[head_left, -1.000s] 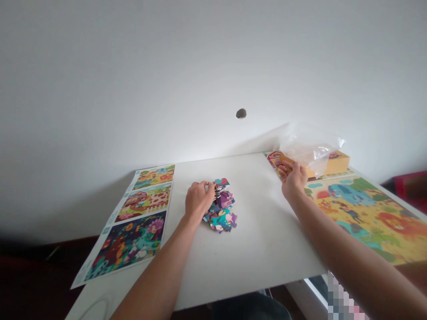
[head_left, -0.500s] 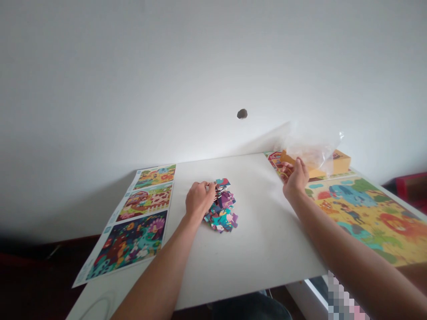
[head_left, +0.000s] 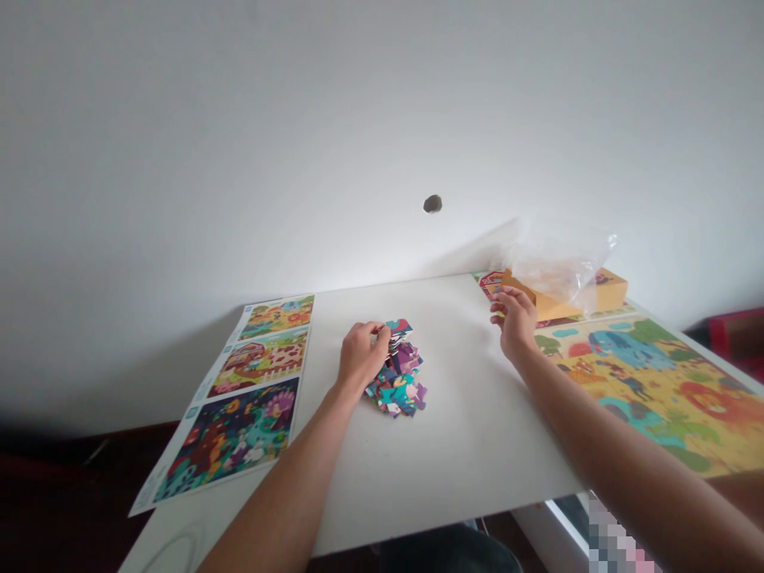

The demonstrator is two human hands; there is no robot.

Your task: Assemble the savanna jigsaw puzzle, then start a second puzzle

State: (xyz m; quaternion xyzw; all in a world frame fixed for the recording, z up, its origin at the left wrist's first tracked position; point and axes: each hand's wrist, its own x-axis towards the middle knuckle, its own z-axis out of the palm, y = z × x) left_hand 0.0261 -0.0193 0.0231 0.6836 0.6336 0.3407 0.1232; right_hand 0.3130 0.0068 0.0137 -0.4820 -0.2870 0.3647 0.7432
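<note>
A heap of jigsaw puzzle pieces (head_left: 401,386) in teal, purple and dark blue lies on the white table (head_left: 459,446). At its upper left, my left hand (head_left: 363,354) is closed, its thumb and fingers pinching the stacked pieces at the far end. The fingertips are partly hidden behind the hand. My right hand (head_left: 516,320) hovers over the right part of the table, empty, with fingers loosely curled and apart. Just beyond it sits an open yellow box (head_left: 612,291) with a crumpled clear plastic bag (head_left: 558,259) on top.
On the left lies a sheet (head_left: 244,426) printed with three pictures. An assembled animal puzzle (head_left: 650,390) covers the right side, with another farm picture (head_left: 490,282) partly under the box. The wall (head_left: 334,159) behind has a round hole (head_left: 433,204).
My right hand has drawn away from the box and bag, moving slightly left. My left hand has shifted a little right at the puzzle pieces.
</note>
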